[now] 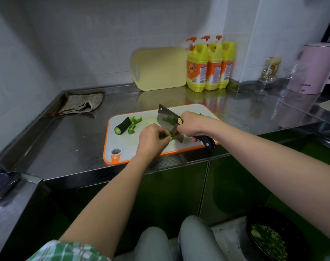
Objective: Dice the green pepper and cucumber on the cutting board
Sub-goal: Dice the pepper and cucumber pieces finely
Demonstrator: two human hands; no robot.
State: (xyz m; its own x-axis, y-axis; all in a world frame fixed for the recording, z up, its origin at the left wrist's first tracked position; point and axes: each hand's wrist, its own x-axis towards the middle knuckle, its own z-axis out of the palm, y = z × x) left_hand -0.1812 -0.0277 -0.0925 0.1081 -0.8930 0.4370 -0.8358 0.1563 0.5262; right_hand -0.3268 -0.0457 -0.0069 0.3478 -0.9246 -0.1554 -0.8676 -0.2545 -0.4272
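Cleaver (169,119) against pepper strip (168,136) on cutting board (130,146)

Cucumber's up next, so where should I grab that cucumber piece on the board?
Probably grip the cucumber piece across its dark-skinned middle, coming from above and the left: it lies flat, and a green pepper strip hugs its right side.

Left hand (153,138) pins a pepper strip (168,136) on the cutting board (122,146) — right hand (190,125) grips the cleaver (169,119), blade on it.
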